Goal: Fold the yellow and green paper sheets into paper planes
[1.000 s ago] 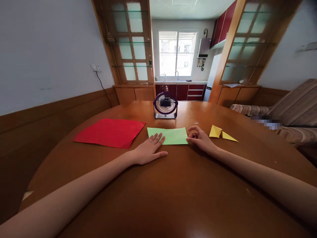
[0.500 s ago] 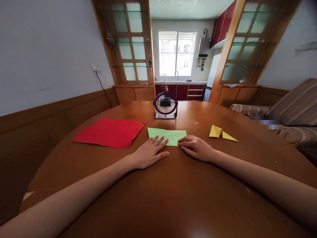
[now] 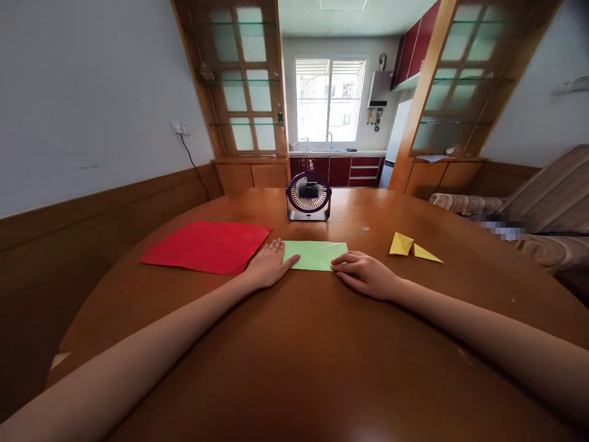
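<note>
1. My left hand [image 3: 265,268] lies flat, fingers spread, on the left end of the folded light-green paper sheet [image 3: 314,254].
2. My right hand [image 3: 365,275] presses flat, gripping nothing, on its right end.
3. The sheet lies between both hands on the round brown wooden table [image 3: 294,356].

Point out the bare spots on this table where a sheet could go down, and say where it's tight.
Bare wood lies near the table edge, between the two forearms. More lies right of the yellow folded paper, and left of the fan, behind the red sheet. It is tight mid-table: the left hand and right hand press the green paper, its left end hard by the red sheet.
</note>
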Available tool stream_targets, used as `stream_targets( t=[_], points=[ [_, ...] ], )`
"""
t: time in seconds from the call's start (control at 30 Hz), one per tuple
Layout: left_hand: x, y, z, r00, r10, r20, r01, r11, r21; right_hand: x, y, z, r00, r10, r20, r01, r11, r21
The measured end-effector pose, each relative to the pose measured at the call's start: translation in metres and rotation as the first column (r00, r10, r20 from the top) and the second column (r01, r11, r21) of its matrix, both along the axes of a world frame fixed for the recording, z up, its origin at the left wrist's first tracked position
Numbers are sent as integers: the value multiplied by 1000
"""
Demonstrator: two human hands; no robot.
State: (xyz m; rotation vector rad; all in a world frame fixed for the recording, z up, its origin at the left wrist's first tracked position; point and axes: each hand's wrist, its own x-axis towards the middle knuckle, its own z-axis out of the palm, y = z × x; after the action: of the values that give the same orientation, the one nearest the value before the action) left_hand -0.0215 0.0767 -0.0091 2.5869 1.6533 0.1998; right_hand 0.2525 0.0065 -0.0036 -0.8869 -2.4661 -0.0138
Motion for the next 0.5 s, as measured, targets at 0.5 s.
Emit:
stream_targets(
  t=[0.5],
  points=[
    [1,-4,-2,998,33,-58,-30,998,51,-2,-2,1,1000,-19,10,19,998,52]
  ],
)
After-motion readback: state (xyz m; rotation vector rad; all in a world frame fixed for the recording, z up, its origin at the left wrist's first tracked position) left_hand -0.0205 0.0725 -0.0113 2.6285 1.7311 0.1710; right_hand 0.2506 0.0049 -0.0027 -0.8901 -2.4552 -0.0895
